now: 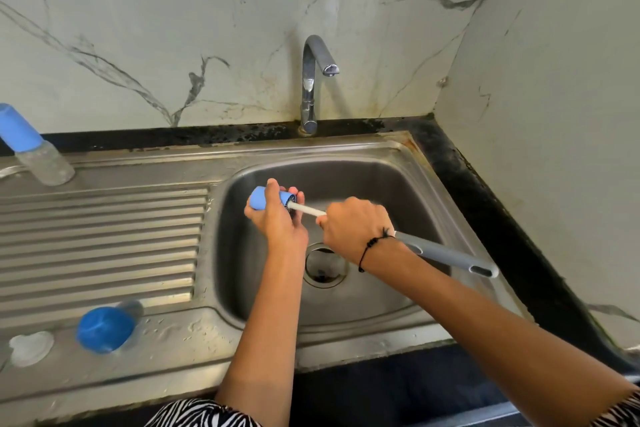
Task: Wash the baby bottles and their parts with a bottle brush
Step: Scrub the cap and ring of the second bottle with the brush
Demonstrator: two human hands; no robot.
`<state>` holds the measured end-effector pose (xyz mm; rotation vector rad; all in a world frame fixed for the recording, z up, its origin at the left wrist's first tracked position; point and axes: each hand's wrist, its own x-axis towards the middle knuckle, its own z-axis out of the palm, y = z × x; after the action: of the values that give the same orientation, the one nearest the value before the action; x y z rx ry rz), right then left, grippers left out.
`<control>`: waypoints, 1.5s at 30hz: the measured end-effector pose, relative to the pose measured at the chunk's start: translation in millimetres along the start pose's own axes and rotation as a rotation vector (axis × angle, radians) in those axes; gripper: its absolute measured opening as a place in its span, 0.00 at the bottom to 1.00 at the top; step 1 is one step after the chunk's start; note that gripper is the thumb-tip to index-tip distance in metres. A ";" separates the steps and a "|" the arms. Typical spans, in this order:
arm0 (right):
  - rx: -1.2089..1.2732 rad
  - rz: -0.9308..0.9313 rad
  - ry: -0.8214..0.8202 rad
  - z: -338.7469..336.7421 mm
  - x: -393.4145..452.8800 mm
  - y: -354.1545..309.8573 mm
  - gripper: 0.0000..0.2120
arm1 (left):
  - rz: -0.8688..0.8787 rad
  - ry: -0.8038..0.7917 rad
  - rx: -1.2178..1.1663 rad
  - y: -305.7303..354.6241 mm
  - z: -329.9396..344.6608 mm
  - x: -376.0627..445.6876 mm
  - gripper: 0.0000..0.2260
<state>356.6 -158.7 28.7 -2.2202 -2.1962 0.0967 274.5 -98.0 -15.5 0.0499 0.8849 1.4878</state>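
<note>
Blue cap point(265, 198) in left hand point(277, 218); right hand point(353, 229) grips one brush point(446, 255) (two bottles point(33, 146) aside).

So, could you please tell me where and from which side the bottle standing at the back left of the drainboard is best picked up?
Grip the clear body below the blue cap, coming from the right, the sink side. The bottle stands upright, the open drainboard lies beside it, and its round lower body probably offers the surest hold.
</note>
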 end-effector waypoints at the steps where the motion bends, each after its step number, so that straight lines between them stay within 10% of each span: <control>1: -0.007 -0.022 0.052 -2.5 -2.4 -1.9 0.15 | 0.019 0.008 -0.022 2.5 1.5 0.4 0.10; 4: -0.096 -0.153 0.187 0.1 -16.6 -8.5 0.12 | 0.019 0.053 -0.097 10.0 3.1 6.1 0.17; 8: -0.201 -0.226 0.240 20.5 -24.5 -9.4 0.33 | -0.064 0.091 -0.114 9.6 -1.6 4.0 0.20; 16: -0.006 -0.142 0.073 12.3 -16.3 -13.5 0.30 | 0.019 0.047 0.001 3.0 8.7 0.7 0.17; 24: 0.580 -0.080 -0.257 -17.6 -14.2 14.6 0.19 | 0.163 -0.110 0.175 -10.7 -2.5 -1.0 0.14; 31: 1.048 0.054 -0.419 0.4 -34.0 16.7 0.28 | 0.097 -0.079 0.020 0.2 -10.7 -2.5 0.07; 37: 0.850 -0.034 -0.285 2.1 -31.6 19.7 0.24 | 0.004 -0.101 -0.068 8.8 -10.9 3.7 0.08; 45: -0.153 -0.260 0.024 -3.2 -32.7 3.5 0.28 | -0.154 -0.055 -0.076 9.8 -13.0 13.4 0.12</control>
<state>359.9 -191.3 32.8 -1.9660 -2.5327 -0.1042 257.2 -91.3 -25.6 -0.0325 0.7701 1.3687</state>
